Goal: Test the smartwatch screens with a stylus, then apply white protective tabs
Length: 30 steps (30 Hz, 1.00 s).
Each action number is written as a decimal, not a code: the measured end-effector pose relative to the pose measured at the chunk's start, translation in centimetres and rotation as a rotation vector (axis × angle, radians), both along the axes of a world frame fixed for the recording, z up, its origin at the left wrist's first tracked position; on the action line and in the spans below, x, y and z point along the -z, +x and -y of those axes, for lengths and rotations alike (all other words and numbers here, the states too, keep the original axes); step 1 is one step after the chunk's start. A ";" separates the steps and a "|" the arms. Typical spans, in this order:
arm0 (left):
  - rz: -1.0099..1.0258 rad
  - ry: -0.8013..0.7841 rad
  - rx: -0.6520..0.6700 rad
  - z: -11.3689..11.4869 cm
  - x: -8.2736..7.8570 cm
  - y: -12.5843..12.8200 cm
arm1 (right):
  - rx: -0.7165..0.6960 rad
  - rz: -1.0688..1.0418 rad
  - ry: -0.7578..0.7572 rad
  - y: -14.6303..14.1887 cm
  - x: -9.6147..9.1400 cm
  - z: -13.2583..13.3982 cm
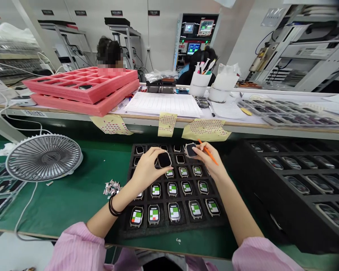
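Note:
My left hand [148, 167] is closed on a dark-screened smartwatch body [164, 159], held just above a black foam tray [124, 222]. My right hand [207, 160] pinches a second watch body [190, 149] at the tray's far right and also grips an orange pen [208, 152] that sticks up and to the right. The tray holds several watch bodies in pockets; the near rows carry green, white and red labels [154, 213], the far row shows bare dark screens.
A white desk fan [43, 157] lies on the green mat at left, small peeled stickers [112, 187] beside the tray. Another black tray of watches [299, 177] sits at right. Pink trays [81, 84], paper sheets and pen cups stand on the raised shelf. Two people work behind it.

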<state>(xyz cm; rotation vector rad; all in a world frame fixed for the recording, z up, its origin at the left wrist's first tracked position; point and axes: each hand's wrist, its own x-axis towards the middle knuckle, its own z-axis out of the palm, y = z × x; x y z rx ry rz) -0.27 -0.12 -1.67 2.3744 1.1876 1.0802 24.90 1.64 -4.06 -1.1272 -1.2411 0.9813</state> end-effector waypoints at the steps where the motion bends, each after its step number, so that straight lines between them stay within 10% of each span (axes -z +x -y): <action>1: -0.011 -0.032 -0.001 -0.5 0.3 -0.1 | 0.134 0.157 0.028 1.3 0.6 -0.7; 10: -0.424 -0.086 0.093 -5.8 4.1 8.3 | 0.467 0.534 -0.049 7.7 6.6 -3.9; 17: -0.500 -0.067 0.046 -7.1 6.2 14.8 | 0.440 0.739 -0.041 8.4 7.0 -3.4; 30: -0.749 -0.358 0.014 -3.6 2.3 2.7 | 0.016 0.927 0.060 -0.3 5.8 -0.4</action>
